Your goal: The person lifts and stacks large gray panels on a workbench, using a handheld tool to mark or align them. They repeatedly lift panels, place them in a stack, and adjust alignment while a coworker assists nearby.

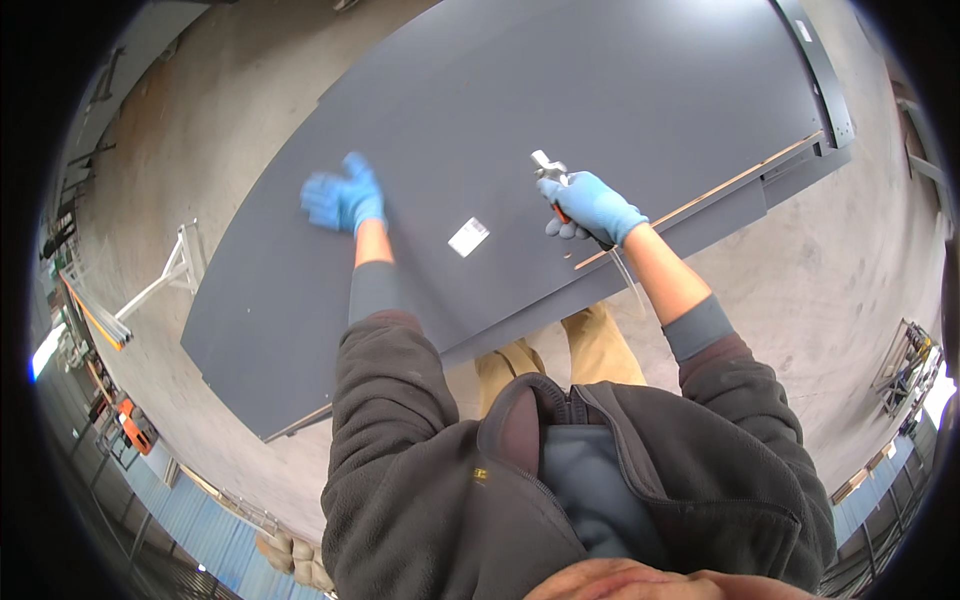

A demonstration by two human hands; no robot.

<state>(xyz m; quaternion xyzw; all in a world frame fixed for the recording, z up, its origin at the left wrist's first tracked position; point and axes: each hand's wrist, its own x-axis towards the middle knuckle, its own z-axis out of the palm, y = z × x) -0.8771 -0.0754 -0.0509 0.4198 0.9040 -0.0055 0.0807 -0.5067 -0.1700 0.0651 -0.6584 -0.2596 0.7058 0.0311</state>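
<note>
A large dark grey panel [480, 130] lies in front of me, with a white label [469, 237] on it. Over its left part is my left hand [345, 197] in a blue glove, thumb apart from the fingers, holding nothing; motion blurs it slightly, and I cannot tell whether it touches the surface. My right hand [592, 207], gloved too, is wrapped around what looks like an air blow gun [550, 168] with a silver body, a pale tip and a bit of orange. Its tip points up and left above the panel. A thin pale hose [628, 272] hangs below this hand.
Further dark panel edges and a bare wood-coloured strip [740, 178] run along the near right side. At the far right stands a narrow dark upright piece [820, 75]. A white metal stand [180, 262] is on the concrete floor [200, 90] at left, with an orange machine [136, 425] farther off.
</note>
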